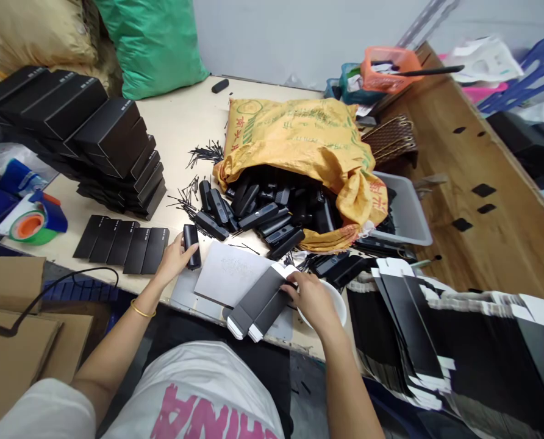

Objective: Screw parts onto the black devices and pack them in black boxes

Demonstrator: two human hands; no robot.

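Note:
My left hand (177, 257) grips a small black oblong device (192, 245) near the table's front edge. In my right hand (312, 297) is a flattened black box (261, 300) with white end flaps, tilted over the table. Between the hands lies a grey pad (229, 271) with scattered marks on its surface. Behind it, many similar black devices (259, 216) spill from the mouth of a yellow woven sack (294, 131). A white bowl (338, 303) is partly hidden behind my right hand.
Closed black boxes (110, 131) are stacked at left, with a short row of black boxes (122, 244) before them. Stacks of flat cartons (473, 347) line the right. A tape dispenser (32, 222), grey bin (407, 207) and green sack (153, 46) stand around. Loose black ties (207, 152) lie near the yellow sack.

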